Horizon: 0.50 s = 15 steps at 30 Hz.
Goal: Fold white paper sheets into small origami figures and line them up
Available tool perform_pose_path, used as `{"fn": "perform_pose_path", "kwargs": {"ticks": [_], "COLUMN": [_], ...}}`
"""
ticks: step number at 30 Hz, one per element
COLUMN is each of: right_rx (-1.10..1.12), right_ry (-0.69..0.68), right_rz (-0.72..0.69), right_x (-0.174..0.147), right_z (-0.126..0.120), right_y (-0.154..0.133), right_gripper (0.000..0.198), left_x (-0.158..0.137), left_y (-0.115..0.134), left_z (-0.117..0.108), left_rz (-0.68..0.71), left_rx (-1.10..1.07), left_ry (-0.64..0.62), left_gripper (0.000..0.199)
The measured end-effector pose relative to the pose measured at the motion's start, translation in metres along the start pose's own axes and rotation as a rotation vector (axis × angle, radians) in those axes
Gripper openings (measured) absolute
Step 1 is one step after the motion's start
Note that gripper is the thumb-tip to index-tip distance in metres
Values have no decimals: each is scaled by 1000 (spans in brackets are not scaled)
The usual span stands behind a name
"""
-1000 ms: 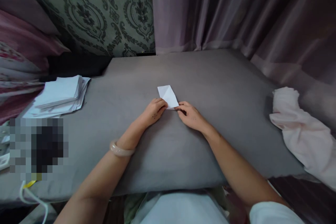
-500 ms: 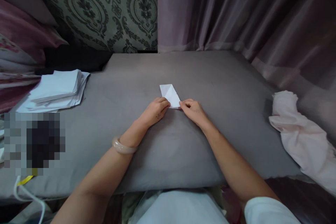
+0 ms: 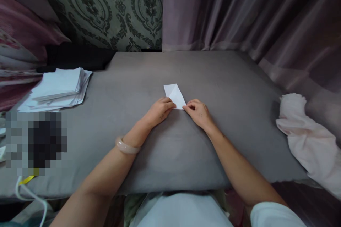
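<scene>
Folded white paper (image 3: 179, 98), slanting away leftward, lies between the left hand (image 3: 160, 111), fingers together on its near-left edge, and the right hand (image 3: 199, 113) (pinching its near-right corner).

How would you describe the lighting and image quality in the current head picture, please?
In the head view, light is dim and soft; the curtain darkens toward the upper right; the folded paper is bright with a visible crease; the pale cloth has shadow along its left; a pixelated patch hides detail at lower left.

Room ahead, papers (image 3: 60, 83) left, cloth (image 3: 306, 124) right
</scene>
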State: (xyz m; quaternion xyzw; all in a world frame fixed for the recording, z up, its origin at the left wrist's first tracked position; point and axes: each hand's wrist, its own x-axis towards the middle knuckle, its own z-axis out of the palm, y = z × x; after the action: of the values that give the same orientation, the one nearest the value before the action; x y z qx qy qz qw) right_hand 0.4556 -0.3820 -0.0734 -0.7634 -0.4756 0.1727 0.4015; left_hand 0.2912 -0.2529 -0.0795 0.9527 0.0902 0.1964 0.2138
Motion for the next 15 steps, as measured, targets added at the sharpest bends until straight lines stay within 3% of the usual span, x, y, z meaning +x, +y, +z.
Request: {"fn": "perform_pose_path", "kwargs": {"ticks": [15], "right_rx": [-146], "right_ry": [23], "right_rz": [-55], "right_x": [-6], "right_z": [-2], "right_y": [1], "right_gripper": [13], "left_x": [0], "left_y": [16], "left_z": [-8], "left_rz": [100], "left_rx": [78], "left_ry": [-125], "left_gripper": [33]}}
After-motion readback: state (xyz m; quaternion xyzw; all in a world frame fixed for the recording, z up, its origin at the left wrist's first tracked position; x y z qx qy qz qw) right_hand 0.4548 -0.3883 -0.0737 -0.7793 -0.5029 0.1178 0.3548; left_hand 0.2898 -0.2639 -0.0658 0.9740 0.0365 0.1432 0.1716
